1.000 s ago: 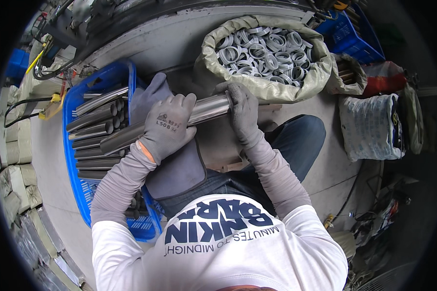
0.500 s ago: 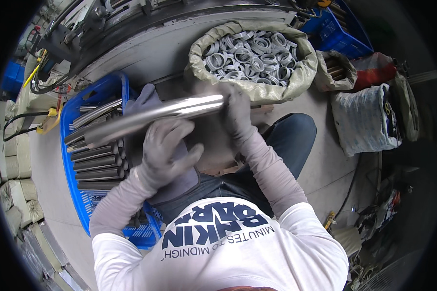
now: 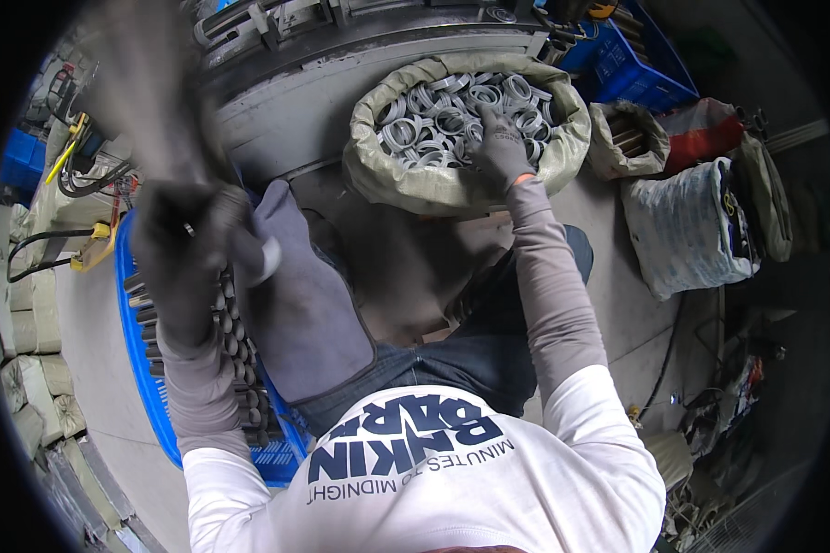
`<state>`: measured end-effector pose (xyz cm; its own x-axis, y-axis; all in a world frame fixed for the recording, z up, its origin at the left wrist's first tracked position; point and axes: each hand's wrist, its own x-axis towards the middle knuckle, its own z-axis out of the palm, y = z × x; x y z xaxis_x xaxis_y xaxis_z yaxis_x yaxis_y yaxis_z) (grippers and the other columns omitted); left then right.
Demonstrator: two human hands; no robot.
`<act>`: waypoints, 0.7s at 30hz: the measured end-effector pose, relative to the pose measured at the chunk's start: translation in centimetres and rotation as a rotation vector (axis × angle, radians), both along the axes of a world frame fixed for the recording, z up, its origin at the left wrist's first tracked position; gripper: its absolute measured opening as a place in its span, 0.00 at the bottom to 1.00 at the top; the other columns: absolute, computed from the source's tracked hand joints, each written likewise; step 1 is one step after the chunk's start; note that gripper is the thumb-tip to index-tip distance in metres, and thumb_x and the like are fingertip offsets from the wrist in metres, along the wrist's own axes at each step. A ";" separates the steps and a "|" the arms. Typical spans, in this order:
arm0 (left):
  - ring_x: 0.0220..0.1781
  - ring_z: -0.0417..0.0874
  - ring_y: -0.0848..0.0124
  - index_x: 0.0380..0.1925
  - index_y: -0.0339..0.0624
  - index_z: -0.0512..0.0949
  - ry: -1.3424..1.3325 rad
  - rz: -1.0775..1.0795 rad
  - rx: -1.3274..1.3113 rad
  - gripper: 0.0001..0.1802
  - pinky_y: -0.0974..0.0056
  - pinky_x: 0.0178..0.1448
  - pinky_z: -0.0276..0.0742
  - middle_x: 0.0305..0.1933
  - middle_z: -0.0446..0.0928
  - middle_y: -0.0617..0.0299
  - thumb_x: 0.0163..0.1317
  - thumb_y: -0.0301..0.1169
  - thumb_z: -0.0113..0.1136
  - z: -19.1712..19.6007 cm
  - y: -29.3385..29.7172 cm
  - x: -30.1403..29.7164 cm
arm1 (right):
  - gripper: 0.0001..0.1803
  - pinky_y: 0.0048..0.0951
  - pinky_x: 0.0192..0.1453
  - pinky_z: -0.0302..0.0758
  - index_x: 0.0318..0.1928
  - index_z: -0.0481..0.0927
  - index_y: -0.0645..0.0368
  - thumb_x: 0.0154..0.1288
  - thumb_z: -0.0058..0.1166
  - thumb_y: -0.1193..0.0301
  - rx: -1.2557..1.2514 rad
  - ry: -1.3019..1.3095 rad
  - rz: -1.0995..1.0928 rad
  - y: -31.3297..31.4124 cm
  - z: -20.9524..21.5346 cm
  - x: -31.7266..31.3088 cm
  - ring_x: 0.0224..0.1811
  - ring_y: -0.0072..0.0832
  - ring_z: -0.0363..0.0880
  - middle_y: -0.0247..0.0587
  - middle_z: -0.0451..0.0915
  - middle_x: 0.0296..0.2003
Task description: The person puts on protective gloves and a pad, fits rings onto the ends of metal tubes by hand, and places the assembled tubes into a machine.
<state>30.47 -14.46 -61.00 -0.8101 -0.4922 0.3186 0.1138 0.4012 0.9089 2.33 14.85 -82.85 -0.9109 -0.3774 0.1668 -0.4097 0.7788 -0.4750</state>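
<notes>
Raised at the left, my gloved left hand (image 3: 189,235) is closed round a metal tube (image 3: 152,101), which stands up from it as a grey motion blur. Dark gloved fingers of that hand are partly smeared. My gloved right hand (image 3: 503,152) reaches into a pale woven sack (image 3: 369,175) full of light grey rings (image 3: 401,135). Its fingers look stretched and apart, touching the rings, with the tips partly lost among them. No ring is plainly gripped.
Below my left forearm stands a blue crate (image 3: 143,355) of metal tubes (image 3: 240,350). A grey cloth pad (image 3: 314,304) covers my left thigh. A machine bench (image 3: 295,120) runs along the far side. Smaller sacks (image 3: 687,226) and another blue crate (image 3: 641,69) stand at the right.
My left hand has swung the tube from nearly level to upright at the far left. My right hand has left the tube's end and moved into the sack of rings.
</notes>
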 end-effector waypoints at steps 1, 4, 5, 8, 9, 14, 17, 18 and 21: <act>0.46 0.81 0.72 0.59 0.37 0.79 -0.080 -0.053 -0.091 0.25 0.65 0.52 0.78 0.47 0.80 0.58 0.61 0.24 0.72 -0.6 0.0 0.2 | 0.45 0.47 0.78 0.68 0.78 0.66 0.51 0.59 0.66 0.65 -0.007 -0.001 0.004 0.3 -0.8 -0.8 0.75 0.52 0.70 0.55 0.75 0.69; 0.52 0.81 0.57 0.61 0.42 0.79 -0.251 -0.191 -0.754 0.35 0.54 0.56 0.77 0.45 0.78 0.55 0.49 0.31 0.75 -3.6 0.2 0.6 | 0.43 0.53 0.81 0.62 0.79 0.67 0.41 0.62 0.65 0.62 0.193 0.018 0.082 0.2 -2.1 -1.8 0.80 0.50 0.64 0.53 0.73 0.73; 0.52 0.81 0.52 0.61 0.43 0.79 -0.341 -0.210 -0.881 0.36 0.50 0.57 0.77 0.46 0.79 0.52 0.48 0.34 0.75 -4.9 0.5 0.8 | 0.43 0.53 0.81 0.62 0.79 0.67 0.41 0.62 0.65 0.62 0.193 0.015 0.082 -0.3 -2.2 -1.6 0.80 0.50 0.64 0.53 0.73 0.73; 0.54 0.82 0.49 0.61 0.44 0.78 -0.375 -0.234 -0.931 0.36 0.46 0.58 0.76 0.49 0.80 0.50 0.48 0.38 0.74 -9.0 0.5 1.5 | 0.38 0.52 0.77 0.68 0.74 0.76 0.37 0.61 0.68 0.58 0.362 0.050 0.088 -0.6 -2.6 -2.5 0.76 0.51 0.69 0.55 0.75 0.69; 0.54 0.82 0.49 0.61 0.44 0.78 -0.377 -0.228 -0.926 0.36 0.46 0.58 0.76 0.49 0.80 0.50 0.48 0.38 0.74 -9.9 0.5 1.5 | 0.38 0.52 0.77 0.68 0.74 0.76 0.37 0.61 0.68 0.58 0.366 0.051 0.095 -0.4 -2.3 -2.3 0.76 0.51 0.69 0.55 0.75 0.69; 0.54 0.84 0.50 0.61 0.45 0.78 -0.381 -0.213 -0.877 0.36 0.48 0.59 0.77 0.49 0.82 0.52 0.49 0.38 0.73 -10.8 0.8 1.3 | 0.33 0.38 0.63 0.82 0.65 0.80 0.60 0.61 0.75 0.65 -0.695 -0.355 0.117 -1.4 2.6 2.5 0.56 0.39 0.86 0.54 0.83 0.55; 0.53 0.84 0.51 0.60 0.44 0.78 -0.370 -0.215 -0.856 0.35 0.49 0.59 0.77 0.49 0.83 0.53 0.49 0.38 0.72 -10.7 0.5 1.8 | 0.19 0.27 0.53 0.83 0.52 0.81 0.69 0.67 0.71 0.71 -1.267 -0.856 0.037 -4.7 7.0 9.0 0.44 0.28 0.88 0.40 0.87 0.40; 0.53 0.84 0.51 0.60 0.44 0.78 -0.368 -0.218 -0.850 0.35 0.49 0.59 0.77 0.49 0.83 0.53 0.49 0.38 0.72 -10.5 0.6 1.6 | 0.16 0.23 0.48 0.82 0.49 0.81 0.66 0.68 0.71 0.70 -1.288 -0.689 0.065 -5.1 6.1 10.5 0.39 0.26 0.87 0.36 0.86 0.37; 0.54 0.84 0.52 0.60 0.43 0.78 -0.384 -0.215 -0.837 0.34 0.49 0.60 0.77 0.50 0.83 0.54 0.49 0.37 0.72 -10.4 0.5 1.6 | 0.17 0.23 0.53 0.80 0.52 0.81 0.67 0.69 0.67 0.70 -1.097 -0.637 0.042 -5.4 5.2 13.1 0.43 0.24 0.84 0.40 0.85 0.43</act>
<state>32.10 -13.94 -71.44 -0.9797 -0.0522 0.1936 0.0141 0.9452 0.3262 15.40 9.47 -77.69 -0.9355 -0.3495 -0.0527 0.1134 -0.1554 -0.9813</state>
